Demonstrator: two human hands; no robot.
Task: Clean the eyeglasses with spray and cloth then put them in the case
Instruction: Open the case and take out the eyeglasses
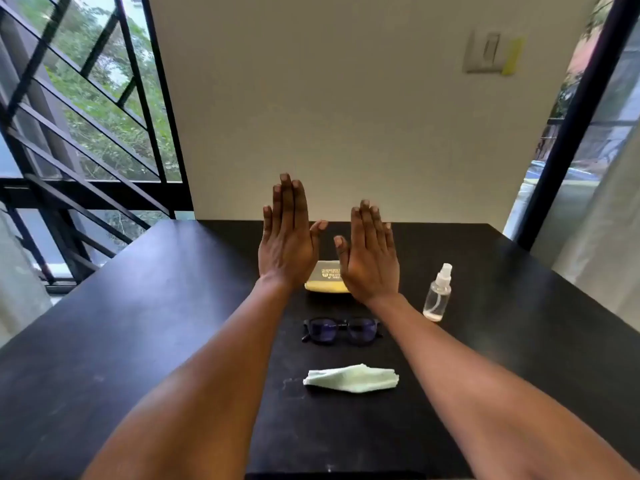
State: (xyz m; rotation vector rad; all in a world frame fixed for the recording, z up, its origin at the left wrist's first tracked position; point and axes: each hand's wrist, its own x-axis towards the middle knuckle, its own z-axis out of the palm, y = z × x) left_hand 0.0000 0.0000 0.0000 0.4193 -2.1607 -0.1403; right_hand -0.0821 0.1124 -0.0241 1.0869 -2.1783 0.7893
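Note:
Dark-framed eyeglasses [342, 330] lie folded on the black table [156, 306] in the middle. A crumpled pale green cloth [351, 377] lies nearer to me. Behind the glasses sits a closed yellowish case [327, 279], partly hidden by my hands. A small clear spray bottle [438, 294] stands upright to the right. My left hand [288, 237] and my right hand [370, 252] are raised flat above the table, backs toward me, fingers straight and holding nothing.
The table's far edge meets a pale wall with a switch plate [485, 51]. A window with black bars [86, 116] is at the left, a dark frame and curtain [595, 220] at the right.

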